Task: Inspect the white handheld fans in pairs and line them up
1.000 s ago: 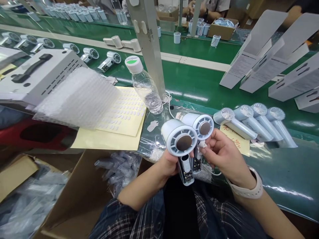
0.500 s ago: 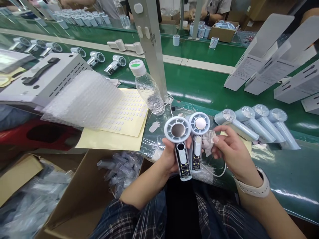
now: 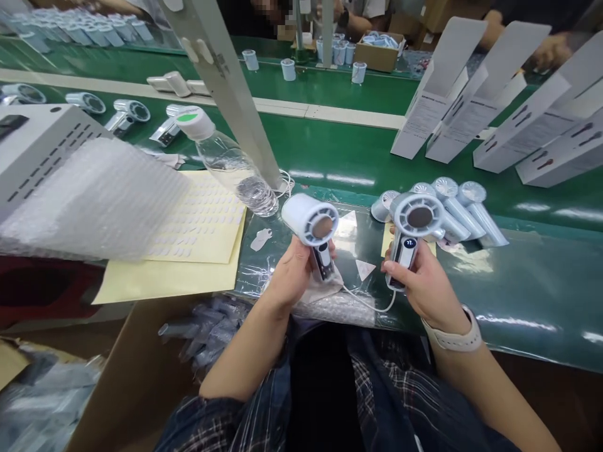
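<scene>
My left hand is closed around the handle of a light blue handheld fan, its round head tilted to the right. A second light blue handheld fan is upright in my right hand, my thumb across the handle below a lit small display. A white cable curves between the two handles. Behind the right-hand fan, several wrapped blue fans lie side by side on the bench, partly hidden by it. A clear plastic scrap and a backing-paper scrap lie near my left hand.
A water bottle leans by a metal post. Left are a sticker sheet, bubble wrap and a white metal box. White cartons stand on the green conveyor. Co-workers' hands are across the line.
Both fans were together in my left hand; now my right hand holds one, moved to the right. The clear film my right fingers pinched is out of that hand. The view has shifted rightward.
</scene>
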A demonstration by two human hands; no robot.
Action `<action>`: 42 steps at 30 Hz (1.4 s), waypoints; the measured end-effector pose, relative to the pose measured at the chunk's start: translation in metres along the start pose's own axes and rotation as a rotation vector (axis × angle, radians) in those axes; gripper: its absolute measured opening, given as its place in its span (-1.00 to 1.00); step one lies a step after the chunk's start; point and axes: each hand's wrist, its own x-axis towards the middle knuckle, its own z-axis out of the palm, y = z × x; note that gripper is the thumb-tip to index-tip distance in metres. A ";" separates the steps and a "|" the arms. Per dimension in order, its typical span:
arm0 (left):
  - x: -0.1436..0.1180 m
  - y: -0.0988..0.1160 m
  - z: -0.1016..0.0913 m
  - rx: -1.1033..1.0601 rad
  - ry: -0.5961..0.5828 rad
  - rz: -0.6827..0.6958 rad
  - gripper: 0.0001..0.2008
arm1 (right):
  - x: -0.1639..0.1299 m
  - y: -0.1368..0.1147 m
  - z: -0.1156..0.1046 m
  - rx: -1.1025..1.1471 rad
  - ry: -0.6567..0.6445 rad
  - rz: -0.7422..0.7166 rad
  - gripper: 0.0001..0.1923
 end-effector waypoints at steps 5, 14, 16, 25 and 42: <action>-0.011 -0.009 0.033 -0.149 -0.283 -0.075 -0.48 | -0.008 0.005 -0.002 0.261 -0.092 0.046 -0.56; -0.014 -0.014 0.035 -0.059 -0.297 -0.008 -0.53 | -0.021 0.003 0.001 0.250 -0.193 -0.023 -0.60; -0.015 -0.013 0.033 -0.024 -0.350 -0.027 -0.56 | -0.020 0.004 0.003 0.265 -0.204 -0.007 -0.58; -0.016 -0.020 0.028 0.005 -0.376 -0.034 -0.56 | -0.020 0.010 0.010 0.323 -0.230 0.061 -0.55; -0.017 -0.025 0.025 0.038 -0.368 -0.042 -0.55 | -0.020 0.012 0.009 0.318 -0.247 0.072 -0.59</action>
